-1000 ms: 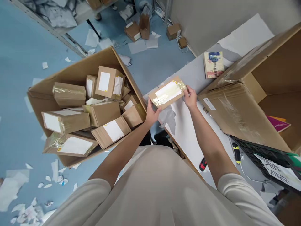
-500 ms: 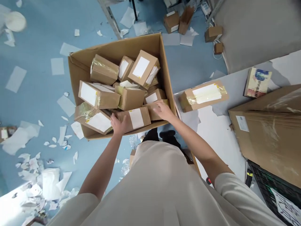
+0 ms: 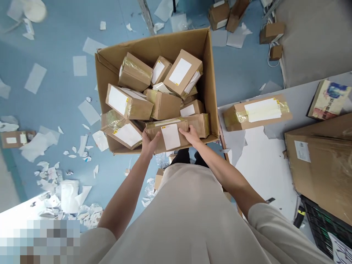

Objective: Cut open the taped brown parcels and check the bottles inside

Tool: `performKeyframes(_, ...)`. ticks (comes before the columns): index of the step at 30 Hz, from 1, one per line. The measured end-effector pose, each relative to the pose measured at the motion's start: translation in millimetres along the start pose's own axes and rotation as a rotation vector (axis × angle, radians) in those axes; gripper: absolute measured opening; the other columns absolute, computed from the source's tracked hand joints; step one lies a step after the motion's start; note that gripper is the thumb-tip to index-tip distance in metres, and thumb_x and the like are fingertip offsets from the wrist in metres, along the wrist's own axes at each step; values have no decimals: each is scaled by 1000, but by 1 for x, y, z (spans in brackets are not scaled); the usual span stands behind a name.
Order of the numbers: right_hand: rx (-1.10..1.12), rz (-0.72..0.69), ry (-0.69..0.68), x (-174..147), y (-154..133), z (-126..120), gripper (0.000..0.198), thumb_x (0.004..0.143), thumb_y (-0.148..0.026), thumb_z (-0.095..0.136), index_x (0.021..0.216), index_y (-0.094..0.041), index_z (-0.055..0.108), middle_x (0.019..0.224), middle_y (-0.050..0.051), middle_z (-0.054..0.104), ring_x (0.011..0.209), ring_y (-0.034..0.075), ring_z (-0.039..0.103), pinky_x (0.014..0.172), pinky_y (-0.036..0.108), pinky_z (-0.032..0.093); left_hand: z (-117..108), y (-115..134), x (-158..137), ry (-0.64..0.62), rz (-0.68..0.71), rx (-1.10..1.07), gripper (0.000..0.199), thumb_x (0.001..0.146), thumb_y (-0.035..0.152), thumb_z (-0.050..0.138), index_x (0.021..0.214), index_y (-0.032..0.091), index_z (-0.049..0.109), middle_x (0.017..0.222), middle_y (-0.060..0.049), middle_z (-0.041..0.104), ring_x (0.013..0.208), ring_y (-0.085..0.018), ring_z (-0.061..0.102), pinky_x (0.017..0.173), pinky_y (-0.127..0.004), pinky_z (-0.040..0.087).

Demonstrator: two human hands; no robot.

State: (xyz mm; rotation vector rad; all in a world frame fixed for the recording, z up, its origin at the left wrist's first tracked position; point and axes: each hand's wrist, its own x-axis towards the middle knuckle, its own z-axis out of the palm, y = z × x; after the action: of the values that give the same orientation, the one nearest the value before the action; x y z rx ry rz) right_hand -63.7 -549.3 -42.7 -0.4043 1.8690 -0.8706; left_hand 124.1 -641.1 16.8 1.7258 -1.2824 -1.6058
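Observation:
Both hands grip a small brown cardboard box (image 3: 171, 136) with a white label, at the near side of a large open carton (image 3: 212, 84). My left hand (image 3: 150, 145) is closed on its left end. My right hand (image 3: 191, 135) is closed on its right end, thumb on the face near the label. The held box is tipped so its labelled face turns towards me. Several other taped and labelled boxes lie jumbled in the carton, among them a box (image 3: 181, 73) at the upper right and a box (image 3: 126, 135) left of my left hand.
To the right, a taped box (image 3: 258, 113) lies on a white surface, with a book (image 3: 328, 99) and a big cardboard carton (image 3: 324, 165) beyond. Torn paper (image 3: 68, 196) litters the blue floor on the left. Small boxes (image 3: 219, 15) stand at the back.
My right hand has moved left onto the right end of the labelled box. Both hands now hold it, and it has been raised and tilted slightly. The view has shifted.

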Motion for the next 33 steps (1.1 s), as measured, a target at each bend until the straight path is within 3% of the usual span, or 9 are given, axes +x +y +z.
performKeyframes(3, 10, -99, 60, -28, -13, -34, 47, 75, -67, 52, 86, -22, 52, 89, 4, 66, 84, 20, 61, 78, 36, 48, 1, 7, -28, 50, 120, -61, 52, 75, 52, 67, 113, 23, 47, 114, -6, 58, 104, -18, 58, 88, -30, 49)
performKeyframes(7, -8, -194, 131, -54, -21, -73, 45, 78, -65, 48, 88, -22, 54, 85, 3, 65, 81, 20, 60, 76, 35, 47, 15, 7, -48, 126, 122, -136, 41, 77, 52, 64, 104, 22, 53, 104, -4, 61, 93, -15, 61, 80, -27, 50)
performKeyframes(13, 39, -371, 160, -86, -19, -113, 46, 80, -53, 55, 116, -23, 52, 109, 6, 65, 93, 22, 62, 81, 36, 49, 39, 29, -80, -6, 228, -195, 52, 69, 42, 74, 114, 20, 58, 115, -10, 64, 102, -21, 64, 89, -34, 51)
performKeyframes(17, 117, -390, 138, -141, -5, -155, 48, 81, -50, 58, 121, -24, 50, 101, 6, 69, 88, 21, 65, 76, 36, 52, 43, 47, -122, -98, 274, -108, 51, 67, 41, 76, 110, 18, 58, 112, -10, 64, 96, -21, 66, 82, -33, 54)
performKeyframes(20, 145, -375, 154, -189, 18, -195, 46, 83, -48, 58, 122, -24, 50, 100, 5, 69, 87, 21, 65, 75, 35, 53, 57, 52, -154, -214, 233, -31, 49, 65, 42, 77, 104, 17, 59, 103, -8, 65, 86, -20, 68, 73, -30, 56)
performKeyframes(23, 116, -335, 262, -219, 54, -239, 45, 84, -47, 57, 122, -24, 52, 100, 5, 69, 87, 20, 64, 76, 34, 52, 94, 46, -179, -370, 141, 30, 47, 62, 42, 78, 96, 17, 58, 96, -6, 64, 81, -20, 69, 66, -30, 57)
performKeyframes(26, 85, -310, 399, -220, 94, -285, 45, 84, -49, 55, 121, -23, 54, 104, 6, 68, 89, 21, 63, 78, 35, 50, 150, 31, -194, -504, 98, 66, 44, 60, 39, 79, 91, 18, 57, 94, -5, 63, 82, -19, 68, 71, -33, 58)
performKeyframes(30, 28, -361, 514, -183, 129, -341, 47, 84, -52, 52, 120, -22, 57, 116, 8, 64, 98, 22, 61, 89, 39, 47, 227, 5, -195, -543, 142, 26, 39, 62, 34, 78, 89, 17, 56, 95, -6, 65, 90, -19, 67, 85, -37, 55)
performKeyframes(33, 4, -407, 533, -145, 140, -368, 50, 84, -53, 51, 122, -22, 57, 121, 9, 62, 105, 24, 59, 95, 42, 44, 268, -15, -185, -513, 159, -30, 37, 65, 31, 76, 92, 17, 54, 99, -8, 65, 92, -18, 66, 91, -39, 52)
